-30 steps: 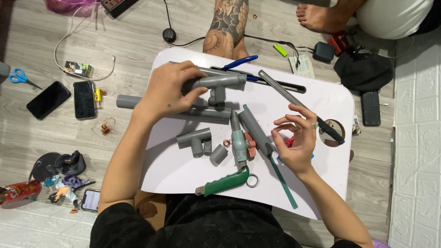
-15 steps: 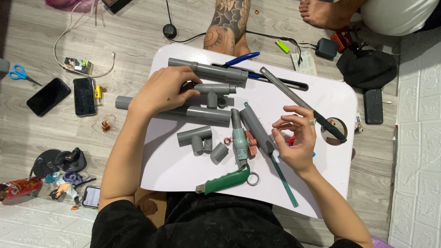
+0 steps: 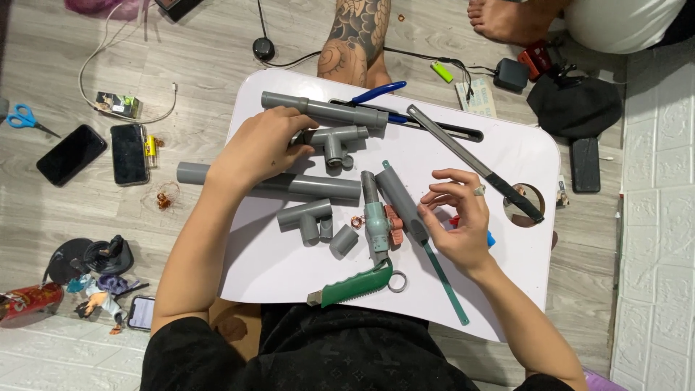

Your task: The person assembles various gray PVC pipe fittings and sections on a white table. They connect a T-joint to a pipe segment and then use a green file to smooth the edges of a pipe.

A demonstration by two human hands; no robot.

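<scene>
My left hand [image 3: 260, 148] lies curled over the left end of a grey tee piece with a short pipe [image 3: 337, 137] on the white lap table [image 3: 507, 148]. A grey pipe with a coupling [image 3: 326, 111] lies just beyond that hand, and a long grey pipe [image 3: 311, 187] just in front of it. My right hand [image 3: 456, 217] hovers at the table's right side. Its fingers are curled around a small red and blue thing [image 3: 455, 221] that is mostly hidden. Left of it lie a diagonal grey pipe [image 3: 402, 199] and a valve with a red handle [image 3: 376, 221].
A loose tee fitting [image 3: 304, 213], a grey cap [image 3: 344, 240], a green-handled saw [image 3: 355, 286], a black-handled file [image 3: 470, 163] and blue pliers [image 3: 376, 92] share the table. Phones [image 3: 130, 153], scissors [image 3: 25, 117] and cables lie on the floor at left. Another person's tattooed leg [image 3: 355, 36] is at the far edge.
My left hand has laid the pipe with the coupling down at the far side of the table and settled on the tee piece. My right hand has hardly moved.
</scene>
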